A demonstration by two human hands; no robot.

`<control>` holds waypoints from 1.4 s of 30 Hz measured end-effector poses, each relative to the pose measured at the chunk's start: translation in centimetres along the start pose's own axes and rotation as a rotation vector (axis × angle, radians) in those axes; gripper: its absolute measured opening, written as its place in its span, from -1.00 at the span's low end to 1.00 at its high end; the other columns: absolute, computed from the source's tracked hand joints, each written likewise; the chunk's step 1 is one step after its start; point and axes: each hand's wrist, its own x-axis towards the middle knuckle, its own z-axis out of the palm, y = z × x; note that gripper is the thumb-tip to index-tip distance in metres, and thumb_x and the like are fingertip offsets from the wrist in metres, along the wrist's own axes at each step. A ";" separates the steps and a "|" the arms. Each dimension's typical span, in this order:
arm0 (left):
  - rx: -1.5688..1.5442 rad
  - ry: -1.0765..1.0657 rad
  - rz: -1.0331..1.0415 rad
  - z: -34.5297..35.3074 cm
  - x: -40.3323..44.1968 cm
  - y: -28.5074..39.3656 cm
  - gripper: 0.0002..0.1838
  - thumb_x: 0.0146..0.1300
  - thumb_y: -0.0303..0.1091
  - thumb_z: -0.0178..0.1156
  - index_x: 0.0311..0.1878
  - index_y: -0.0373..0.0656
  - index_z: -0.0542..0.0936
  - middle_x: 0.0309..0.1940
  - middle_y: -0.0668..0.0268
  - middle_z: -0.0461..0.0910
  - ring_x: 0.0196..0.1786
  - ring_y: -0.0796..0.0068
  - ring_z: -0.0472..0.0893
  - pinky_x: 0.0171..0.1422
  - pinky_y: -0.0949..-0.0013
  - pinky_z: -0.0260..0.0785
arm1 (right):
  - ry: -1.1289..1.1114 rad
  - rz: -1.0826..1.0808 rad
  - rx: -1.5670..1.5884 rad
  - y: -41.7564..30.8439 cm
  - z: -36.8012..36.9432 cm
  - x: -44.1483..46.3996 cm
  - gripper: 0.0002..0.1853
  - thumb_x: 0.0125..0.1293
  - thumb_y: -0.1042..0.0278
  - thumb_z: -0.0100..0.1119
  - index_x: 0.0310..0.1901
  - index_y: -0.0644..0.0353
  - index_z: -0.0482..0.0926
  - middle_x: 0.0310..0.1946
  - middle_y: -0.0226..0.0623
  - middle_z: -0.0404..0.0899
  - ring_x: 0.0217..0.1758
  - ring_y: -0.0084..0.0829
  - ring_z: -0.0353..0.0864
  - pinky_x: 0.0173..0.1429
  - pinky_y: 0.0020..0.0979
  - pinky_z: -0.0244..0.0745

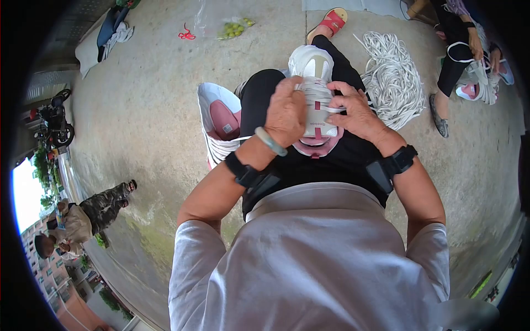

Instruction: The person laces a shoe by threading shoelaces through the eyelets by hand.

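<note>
A white sneaker (318,117) with pink lining and small pink tabs rests on my lap, its toe pointing away from me. White shoelace (316,88) crosses its tongue in flat rows. My left hand (287,112) lies against the sneaker's left side with curled fingers; its fingertips are partly hidden. On the other side, my right hand (356,112) has its thumb and fingers bent together at the lace along the eyelets. A pale bangle and a black strap are on my left wrist, another black strap on my right.
A heap of white laces (393,80) lies on the concrete at right. Left of my knee is a white open-topped holder (205,102) with a pink piece inside. Green fruit (234,28) and red string (187,32) lie ahead. Another person's hands (476,47) hold a shoe at right.
</note>
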 end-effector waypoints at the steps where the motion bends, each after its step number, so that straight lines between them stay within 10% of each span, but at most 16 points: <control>1: 0.047 -0.019 -0.003 -1.2 0.0 -0.3 -0.89 -0.20 -0.56 0.11 -0.52 -0.32 0.41 -0.14 -0.10 0.39 -0.05 -0.09 0.38 0.01 0.10 0.28 | -0.056 -0.001 -0.015 -0.1 -0.5 -0.2 -0.82 -0.11 0.30 0.27 -0.46 0.11 0.50 0.06 -0.37 0.29 0.19 -0.27 0.22 0.18 0.19 -0.10; 4: 0.173 0.015 -0.130 -6.7 -1.0 -2.1 -0.91 -0.12 -0.56 0.11 -0.53 -0.28 0.39 -0.38 0.04 0.40 0.01 -0.05 0.37 0.07 0.08 0.23 | 0.111 -0.059 -0.129 -0.2 -1.3 -1.1 -0.88 -0.03 0.36 0.16 -0.44 0.12 0.44 0.00 -0.35 0.36 0.13 -0.30 0.29 0.22 0.19 -0.15; 9: 0.831 0.013 -0.424 -14.4 -7.2 -9.6 -0.87 -0.15 -0.52 0.16 -0.47 -0.22 0.42 -0.05 0.05 0.42 -0.06 0.05 0.43 -0.07 0.09 0.30 | 0.589 -0.113 -0.293 1.3 -1.4 -2.0 -0.95 0.08 0.41 0.04 -0.40 0.11 0.39 -0.27 -0.36 0.49 -0.14 -0.33 0.47 0.26 -0.03 -0.08; 14: 0.768 -0.163 -0.233 -9.8 -5.1 -5.5 -0.76 -0.13 -0.39 0.21 -0.31 -0.15 0.50 -0.03 0.21 0.44 -0.04 0.21 0.42 -0.11 0.20 0.28 | 0.722 -0.017 -0.061 1.1 -1.4 -1.5 -0.92 0.17 0.41 0.02 -0.30 0.14 0.44 -0.40 -0.36 0.52 -0.26 -0.34 0.50 0.21 -0.16 0.02; 23: 0.546 -0.216 0.313 -2.7 0.1 -2.0 -0.92 -0.14 -0.34 0.05 -0.57 -0.08 0.51 -0.45 0.36 0.42 -0.24 0.39 0.34 -0.13 0.29 0.13 | 0.605 0.102 0.407 -0.2 -0.7 -0.7 -0.80 0.22 0.31 0.03 -0.24 0.26 0.47 -0.48 -0.17 0.51 -0.42 -0.34 0.50 -0.28 -0.45 0.40; 33: 1.014 -0.333 -0.095 -18.1 -7.2 -8.3 -0.88 -0.10 -0.43 0.06 -0.44 -0.08 0.55 -0.27 0.42 0.52 -0.12 0.36 0.43 0.05 0.21 0.15 | 0.097 -0.066 -0.155 -0.8 -2.2 -2.5 -0.77 0.09 0.30 0.16 -0.24 0.21 0.49 -0.51 -0.12 0.52 -0.46 -0.14 0.53 -0.42 -0.32 0.40; 42: 0.886 -0.287 -0.208 -19.5 -9.8 -9.4 -0.90 -0.02 -0.45 0.06 -0.39 -0.06 0.50 -0.31 0.40 0.52 -0.16 0.32 0.46 -0.01 0.23 0.19 | 0.239 -0.271 -0.315 3.8 -7.5 -6.9 -0.95 0.09 0.42 0.09 -0.42 0.17 0.46 -0.59 -0.26 0.48 -0.51 -0.26 0.52 -0.45 -0.34 0.40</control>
